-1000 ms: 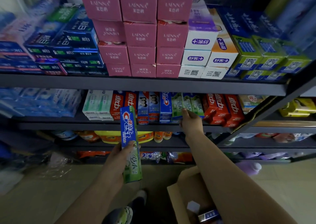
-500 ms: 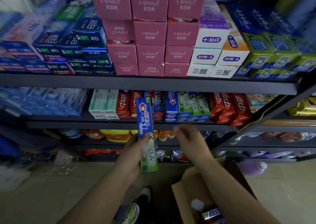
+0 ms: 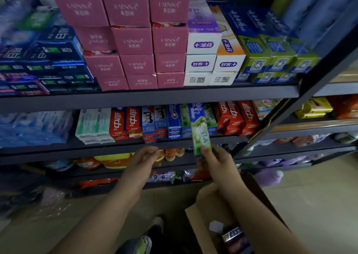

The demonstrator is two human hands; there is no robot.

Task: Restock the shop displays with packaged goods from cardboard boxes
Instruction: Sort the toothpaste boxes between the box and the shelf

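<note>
My right hand pinches the near end of a green and blue toothpaste box. The box points into the middle shelf, between the blue Crest boxes and the red toothpaste boxes. My left hand hangs in front of the shelf edge with loosely curled fingers and holds nothing. An open cardboard box stands on the floor at the lower right, with a few packages inside.
Pink cartons, white boxes and dark blue boxes fill the top shelf. Bottles and packets sit on the lower shelves. A purple bottle lies on the floor. A second rack stands to the right. My shoe shows below.
The toothpaste box passed from my left hand to my right hand and moved right and forward into the middle shelf. My left hand let go and drew back empty.
</note>
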